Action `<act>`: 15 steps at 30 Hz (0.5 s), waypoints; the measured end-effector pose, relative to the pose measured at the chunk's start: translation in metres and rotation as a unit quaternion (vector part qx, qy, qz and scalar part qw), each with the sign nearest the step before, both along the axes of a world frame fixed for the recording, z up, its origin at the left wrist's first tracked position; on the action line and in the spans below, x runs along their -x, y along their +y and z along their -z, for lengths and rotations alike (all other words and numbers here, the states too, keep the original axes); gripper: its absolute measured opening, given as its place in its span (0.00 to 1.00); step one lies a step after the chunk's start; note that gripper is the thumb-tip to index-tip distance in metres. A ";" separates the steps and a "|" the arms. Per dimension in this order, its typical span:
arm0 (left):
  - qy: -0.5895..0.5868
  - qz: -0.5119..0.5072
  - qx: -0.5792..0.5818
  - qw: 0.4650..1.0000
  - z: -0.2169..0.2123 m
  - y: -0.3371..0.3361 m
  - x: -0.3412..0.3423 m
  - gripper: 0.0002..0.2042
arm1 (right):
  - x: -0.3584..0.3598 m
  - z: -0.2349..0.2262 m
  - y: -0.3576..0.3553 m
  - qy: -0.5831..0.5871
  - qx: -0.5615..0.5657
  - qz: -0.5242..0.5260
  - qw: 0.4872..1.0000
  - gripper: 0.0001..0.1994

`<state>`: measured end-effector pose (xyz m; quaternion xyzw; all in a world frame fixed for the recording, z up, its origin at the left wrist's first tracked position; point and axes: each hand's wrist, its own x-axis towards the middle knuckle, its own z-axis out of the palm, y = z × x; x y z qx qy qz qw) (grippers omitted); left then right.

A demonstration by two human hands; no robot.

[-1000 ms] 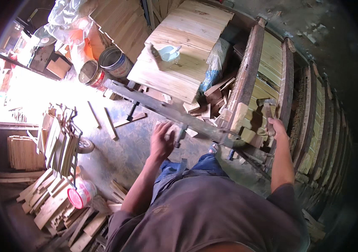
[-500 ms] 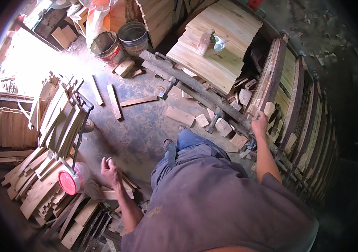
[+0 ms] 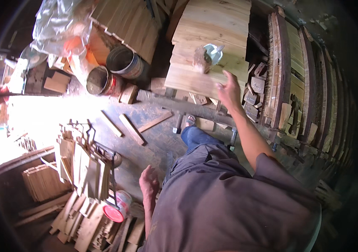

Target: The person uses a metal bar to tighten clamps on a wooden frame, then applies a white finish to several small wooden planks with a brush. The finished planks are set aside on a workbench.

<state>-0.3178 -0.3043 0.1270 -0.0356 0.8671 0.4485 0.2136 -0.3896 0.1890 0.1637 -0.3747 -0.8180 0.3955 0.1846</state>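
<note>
My right hand (image 3: 229,91) reaches out over the near right edge of a pale wooden panel (image 3: 212,25). Its thumb and forefinger are apart, and it holds nothing. Just beyond it, a light blue-green cup (image 3: 214,54) with a handled tool standing in it rests on the panel. Against the cup is a rough brown lump (image 3: 201,61), too blurred to name. My left hand (image 3: 148,181) hangs low beside my body with its fingers curled in. Nothing shows in it.
A metal rail (image 3: 179,103) with bolts crosses ahead of my feet. Clamped board racks (image 3: 273,71) stand at right. Two buckets (image 3: 125,63) sit at far left. Loose wood strips (image 3: 132,129) lie on the floor, beside a cart of boards (image 3: 88,168) and a red-lidded bucket (image 3: 113,213).
My right hand has left the clamped rack's end and moved left and forward over the panel, its fingers opening. I have stepped toward the panel. My left hand has dropped closer to my body.
</note>
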 end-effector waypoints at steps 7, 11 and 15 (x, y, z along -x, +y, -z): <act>0.070 0.042 0.068 0.994 -0.070 0.045 0.140 0.16 | 0.116 0.010 0.029 -0.063 -0.078 -0.028 0.995 0.22; 0.051 0.106 0.091 0.989 -0.053 0.050 0.173 0.16 | 0.123 0.013 0.030 -0.089 -0.077 -0.002 0.993 0.11; 0.024 0.211 0.113 0.971 -0.065 0.079 0.212 0.17 | 0.097 0.016 0.014 -0.069 -0.066 0.027 0.995 0.12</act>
